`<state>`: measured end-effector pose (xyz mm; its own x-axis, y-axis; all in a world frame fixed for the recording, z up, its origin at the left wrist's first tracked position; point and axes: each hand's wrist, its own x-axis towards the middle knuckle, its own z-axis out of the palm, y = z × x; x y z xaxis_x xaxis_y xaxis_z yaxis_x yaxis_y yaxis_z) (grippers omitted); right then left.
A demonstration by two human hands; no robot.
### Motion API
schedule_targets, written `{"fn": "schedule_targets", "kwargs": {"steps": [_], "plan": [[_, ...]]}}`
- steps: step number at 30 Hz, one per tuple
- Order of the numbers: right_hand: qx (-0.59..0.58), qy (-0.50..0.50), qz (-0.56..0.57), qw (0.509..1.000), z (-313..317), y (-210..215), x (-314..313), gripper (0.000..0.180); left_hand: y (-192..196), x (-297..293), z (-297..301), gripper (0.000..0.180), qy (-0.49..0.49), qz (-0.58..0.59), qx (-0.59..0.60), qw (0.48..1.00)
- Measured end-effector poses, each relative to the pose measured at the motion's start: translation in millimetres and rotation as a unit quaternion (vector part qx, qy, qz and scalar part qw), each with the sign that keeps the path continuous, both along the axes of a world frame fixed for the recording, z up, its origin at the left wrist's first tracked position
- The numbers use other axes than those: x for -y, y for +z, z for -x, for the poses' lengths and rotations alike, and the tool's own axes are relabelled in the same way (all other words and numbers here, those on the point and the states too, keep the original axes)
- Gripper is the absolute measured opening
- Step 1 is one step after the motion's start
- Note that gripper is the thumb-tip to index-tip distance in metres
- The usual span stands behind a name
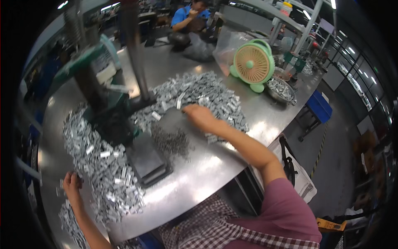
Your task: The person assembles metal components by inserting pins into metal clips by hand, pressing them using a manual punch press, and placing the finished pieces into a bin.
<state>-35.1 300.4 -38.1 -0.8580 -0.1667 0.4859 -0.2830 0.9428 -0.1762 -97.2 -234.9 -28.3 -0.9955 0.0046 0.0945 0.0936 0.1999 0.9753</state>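
Observation:
My right hand [202,118] reaches over the table with its fingers pressed together at the edge of a heap of small silver metal pieces [207,89]. Whatever those fingertips hold, if anything, is too small to make out. On the far left, my left hand [73,186] has curled fingers beside a second spread of the same metal pieces [112,178]; its contents are hidden. Between the hands stands a dark green bench press [110,114] on a flat metal base [146,159]. Right of the press lies a pile of tiny dark pin-like parts [172,140].
A green and orange fan [252,63] stands at the back right, beside a metal bowl of parts [280,89]. Clear plastic bags [201,49] lie at the far edge, where a person in blue [182,18] sits. A blue stool-like stand [318,108] is on the floor at right.

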Motion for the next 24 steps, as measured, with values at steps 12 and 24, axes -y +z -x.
{"fn": "schedule_targets", "kwargs": {"steps": [12,24], "plan": [[0.145,0.0,0.014,0.989,-128,21,41,0.017,11,-192,-142,0.022,-0.272,-0.229,0.217,0.909],[0.16,0.174,0.285,0.929,-128,33,80,0.02,4,-241,-159,0.037,-0.276,-0.142,0.17,0.935]]}}
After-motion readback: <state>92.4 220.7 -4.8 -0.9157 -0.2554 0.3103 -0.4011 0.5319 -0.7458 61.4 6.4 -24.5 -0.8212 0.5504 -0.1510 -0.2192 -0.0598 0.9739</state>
